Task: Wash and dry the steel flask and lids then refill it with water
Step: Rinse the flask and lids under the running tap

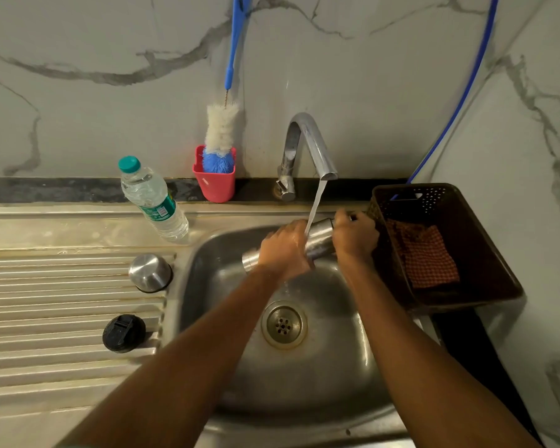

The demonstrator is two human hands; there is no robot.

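I held the steel flask (319, 239) on its side over the sink (337, 367), its base pointing down to my left and its neck up to my right, with the stream of water (316, 202) from the tap (307, 140) striking its body between my hands. My left hand (283, 250) gripped the lower half, fingers curled over and around the wet metal; my right hand (353, 237) gripped the neck end, fingers bent round it and knuckles toward the camera. Water ran off beneath my left hand toward the drain (284, 324). On the ribbed draining board (46, 286) to my left sat the two lids, apart from each other: the steel lid (150, 272) dome-side up near the edge of the bowl, and the black lid (124, 333) nearer to me. A plastic water bottle (154, 200) with a green cap stood behind them at the back of the board. Against the marble wall, a red cup (214, 182) held a bottle brush (222, 124), bristles down and blue handle up. To my right, touching the sink's edge, stood a dark basket (485, 253) with a checked cloth (424, 257) lying inside it, and a blue hose (466, 85) ran down the wall behind it.
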